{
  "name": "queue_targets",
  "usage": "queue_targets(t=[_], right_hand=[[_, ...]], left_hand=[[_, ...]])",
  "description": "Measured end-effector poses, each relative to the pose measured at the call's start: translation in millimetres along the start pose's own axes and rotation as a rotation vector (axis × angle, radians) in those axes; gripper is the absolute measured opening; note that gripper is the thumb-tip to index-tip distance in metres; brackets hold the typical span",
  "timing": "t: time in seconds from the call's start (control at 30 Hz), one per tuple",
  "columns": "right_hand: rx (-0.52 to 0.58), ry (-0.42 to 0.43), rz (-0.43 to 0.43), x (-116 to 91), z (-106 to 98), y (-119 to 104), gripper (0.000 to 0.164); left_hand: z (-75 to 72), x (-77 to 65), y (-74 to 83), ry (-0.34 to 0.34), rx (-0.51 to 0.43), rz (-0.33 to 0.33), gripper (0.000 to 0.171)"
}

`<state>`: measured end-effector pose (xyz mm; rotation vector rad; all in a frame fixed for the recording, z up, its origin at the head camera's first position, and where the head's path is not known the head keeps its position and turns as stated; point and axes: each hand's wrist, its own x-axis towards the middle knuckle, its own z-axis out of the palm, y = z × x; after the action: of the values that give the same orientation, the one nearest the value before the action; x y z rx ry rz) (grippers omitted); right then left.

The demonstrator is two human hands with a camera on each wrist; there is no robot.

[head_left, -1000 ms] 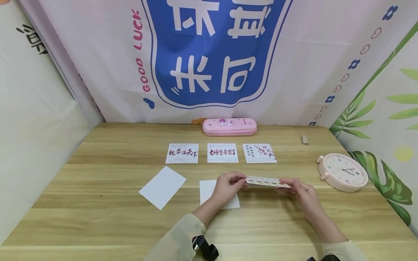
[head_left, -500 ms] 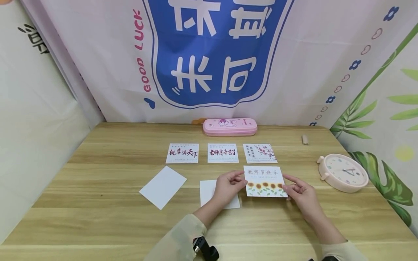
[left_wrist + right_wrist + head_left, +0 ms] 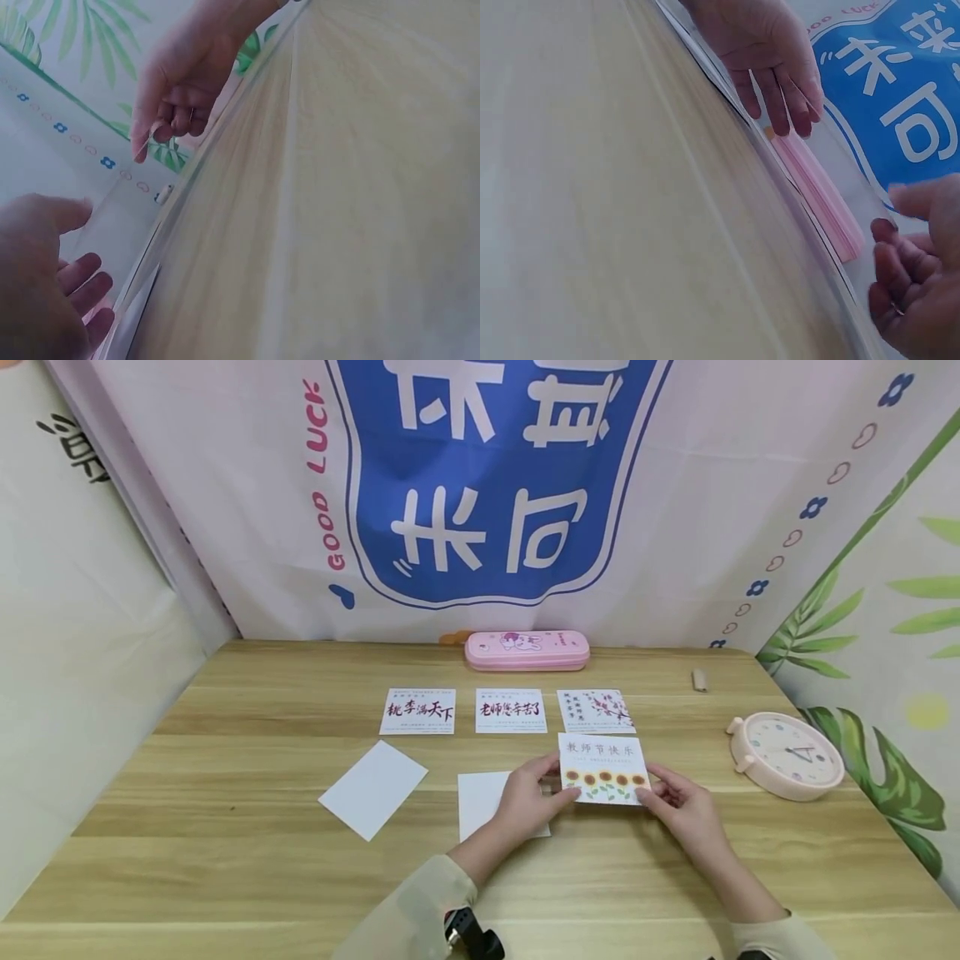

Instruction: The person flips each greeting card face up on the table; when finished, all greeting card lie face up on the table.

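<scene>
Between both hands, a white card (image 3: 602,760) with a row of sunflowers and Chinese writing is held above the table, its printed face tilted toward the head camera. The left hand (image 3: 525,797) pinches its lower left corner, thumb on the front. At the lower right corner the right hand (image 3: 688,814) pinches it the same way. Under the left hand and wrist lies a blank white card (image 3: 480,797), partly covered. Another blank card (image 3: 373,789) lies at an angle to the left. Both wrist views show the held card almost edge-on, so its face is hidden there.
Three printed cards lie in a row behind: one left (image 3: 417,711), one middle (image 3: 512,711), one right (image 3: 596,711), just beyond the held card. A pink pencil case (image 3: 527,651) sits at the back. On the right are a pink clock (image 3: 786,755) and a small beige object (image 3: 699,680).
The card, nearly edge-on a second ago, has tipped up to show its sunflower face. It has since moved slightly away and left, and the left thumb has come onto its front.
</scene>
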<state>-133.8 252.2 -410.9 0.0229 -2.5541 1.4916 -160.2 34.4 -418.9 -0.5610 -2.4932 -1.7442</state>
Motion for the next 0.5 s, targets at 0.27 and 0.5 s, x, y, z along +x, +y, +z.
queue_targets(t=[0.27, 0.5], right_hand=[[-0.090, -0.112, -0.039, 0.8, -6.5, -11.2, 0.062], [-0.103, -0.119, -0.120, -0.8, -10.3, -11.6, 0.060]], left_hand=[[-2.3, -2.2, 4.2, -0.087, 0.286, 0.089, 0.074], [-3.2, -1.4, 6.9, -0.073, 0.318, 0.099, 0.072]])
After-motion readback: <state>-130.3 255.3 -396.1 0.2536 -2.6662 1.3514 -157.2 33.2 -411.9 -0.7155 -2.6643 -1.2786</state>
